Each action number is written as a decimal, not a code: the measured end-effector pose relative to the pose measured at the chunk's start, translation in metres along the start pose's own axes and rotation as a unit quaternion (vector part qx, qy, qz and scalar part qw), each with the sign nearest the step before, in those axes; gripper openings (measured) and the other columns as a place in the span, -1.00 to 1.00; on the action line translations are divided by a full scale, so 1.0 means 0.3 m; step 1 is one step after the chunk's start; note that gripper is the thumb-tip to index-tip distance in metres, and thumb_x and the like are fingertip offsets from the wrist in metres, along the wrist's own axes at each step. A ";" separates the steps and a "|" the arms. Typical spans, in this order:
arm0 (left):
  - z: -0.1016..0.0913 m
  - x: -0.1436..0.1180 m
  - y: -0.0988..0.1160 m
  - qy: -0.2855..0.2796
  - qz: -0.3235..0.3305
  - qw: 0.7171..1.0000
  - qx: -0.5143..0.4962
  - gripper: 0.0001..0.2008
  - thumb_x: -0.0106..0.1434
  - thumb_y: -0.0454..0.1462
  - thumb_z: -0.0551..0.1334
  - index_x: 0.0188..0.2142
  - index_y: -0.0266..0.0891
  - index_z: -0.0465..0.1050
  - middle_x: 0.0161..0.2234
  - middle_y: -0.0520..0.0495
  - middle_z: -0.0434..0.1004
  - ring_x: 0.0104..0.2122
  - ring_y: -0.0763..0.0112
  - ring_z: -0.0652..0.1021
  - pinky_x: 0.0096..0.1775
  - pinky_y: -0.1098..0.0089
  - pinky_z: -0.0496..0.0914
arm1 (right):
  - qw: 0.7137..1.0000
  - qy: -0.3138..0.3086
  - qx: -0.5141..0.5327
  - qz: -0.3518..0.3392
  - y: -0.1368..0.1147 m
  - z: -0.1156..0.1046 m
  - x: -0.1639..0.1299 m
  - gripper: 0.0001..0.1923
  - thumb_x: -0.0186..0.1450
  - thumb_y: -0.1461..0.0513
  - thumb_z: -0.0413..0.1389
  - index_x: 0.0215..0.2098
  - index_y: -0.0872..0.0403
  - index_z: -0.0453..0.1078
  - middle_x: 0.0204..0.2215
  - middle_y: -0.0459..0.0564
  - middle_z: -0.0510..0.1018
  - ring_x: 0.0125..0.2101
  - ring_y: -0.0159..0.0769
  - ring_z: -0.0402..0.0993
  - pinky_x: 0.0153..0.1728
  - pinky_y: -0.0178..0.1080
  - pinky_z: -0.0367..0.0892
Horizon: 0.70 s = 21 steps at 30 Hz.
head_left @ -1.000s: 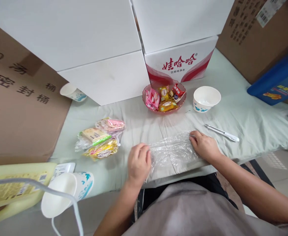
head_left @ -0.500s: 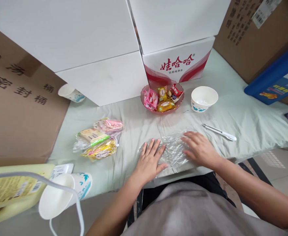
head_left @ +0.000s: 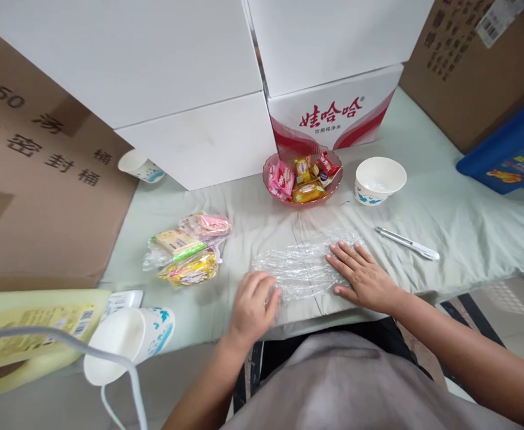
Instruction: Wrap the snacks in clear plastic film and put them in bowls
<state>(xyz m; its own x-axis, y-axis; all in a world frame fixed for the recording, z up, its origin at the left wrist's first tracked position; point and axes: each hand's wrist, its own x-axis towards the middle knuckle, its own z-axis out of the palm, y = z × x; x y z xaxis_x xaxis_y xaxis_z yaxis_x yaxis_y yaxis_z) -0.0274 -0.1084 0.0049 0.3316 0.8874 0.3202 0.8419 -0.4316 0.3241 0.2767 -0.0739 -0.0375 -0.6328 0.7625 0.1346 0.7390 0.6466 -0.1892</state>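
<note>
A crumpled sheet of clear plastic film (head_left: 304,269) lies spread on the cloth in front of me. My right hand (head_left: 364,278) rests flat on its right part, palm down with the fingers stretched out. Near the film's lower left edge is my left hand (head_left: 253,304), its fingers loosely bent and the thumb apart from them. I see nothing in its grasp, and its fingertips are slightly blurred. To the left lie several wrapped snacks (head_left: 185,254) in a cluster. A white pen-like cutter (head_left: 407,243) lies right of my right hand.
A pink glass bowl (head_left: 304,202) of wrapped snacks stands behind the film, with a paper bowl (head_left: 381,179) beside it. White cartons (head_left: 329,113) rise behind. Another paper bowl (head_left: 154,334) is tipped at the left front, near a grey cable (head_left: 65,336). Cardboard boxes (head_left: 56,209) flank the table.
My left hand has slid left and its fingers have bent off the film. My right hand has flattened onto the film, which now looks more spread out to the left.
</note>
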 end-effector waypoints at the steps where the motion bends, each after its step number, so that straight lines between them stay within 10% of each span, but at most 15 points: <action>1: 0.008 -0.010 0.016 -0.035 0.033 0.999 -0.024 -0.82 0.30 -0.24 0.16 -0.15 -0.20 0.48 -0.17 -0.17 0.50 -0.09 0.18 0.49 -0.02 0.14 0.43 | 1.000 -0.001 0.004 0.002 0.002 -0.002 -0.001 -0.26 0.36 -0.10 -0.03 0.37 0.07 0.00 0.36 0.13 0.04 0.36 -0.02 -0.15 0.28 0.14 -0.06; 7: 0.023 -0.052 -0.036 -0.084 0.071 0.991 -0.073 -0.84 0.26 -0.31 0.22 -0.15 -0.19 0.48 -0.09 -0.15 0.54 0.03 0.17 0.49 0.06 0.11 0.44 | 0.997 -0.009 0.070 -0.022 0.054 -0.068 -0.055 -0.21 0.25 -0.11 0.14 0.32 0.06 0.15 0.36 0.16 0.06 0.36 0.08 -0.15 0.25 0.17 0.06; 12: -0.004 -0.065 -0.088 -0.062 0.070 0.991 -0.095 -0.77 0.27 -0.45 0.08 -0.23 -0.20 0.48 -0.12 -0.11 0.56 0.06 0.25 0.49 0.08 0.17 0.44 | 0.991 0.030 0.124 -0.028 0.091 -0.103 -0.136 -0.62 0.29 0.07 0.17 0.03 0.03 0.44 0.14 0.11 0.43 0.22 -0.01 0.24 0.13 0.05 0.31; 21: -0.013 -0.003 -0.097 -0.010 -0.110 0.988 -0.107 -0.82 0.33 -0.26 0.09 -0.20 -0.21 0.44 -0.27 -0.07 0.59 -0.26 0.36 0.59 -0.17 0.35 0.47 | 0.971 0.084 0.219 0.056 0.058 -0.122 -0.118 -0.82 0.39 0.21 -0.02 -0.16 0.00 0.42 -0.20 0.02 0.60 -0.12 -0.21 0.52 -0.10 -0.12 0.44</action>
<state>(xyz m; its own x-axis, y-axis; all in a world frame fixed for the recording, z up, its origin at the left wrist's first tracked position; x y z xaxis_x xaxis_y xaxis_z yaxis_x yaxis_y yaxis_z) -0.0538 -0.0973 -0.0015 0.1612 0.9657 0.2037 0.7855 -0.2505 0.5659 0.3205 -0.0889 -0.0099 -0.4808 0.8435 0.2396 0.6086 0.5177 -0.6014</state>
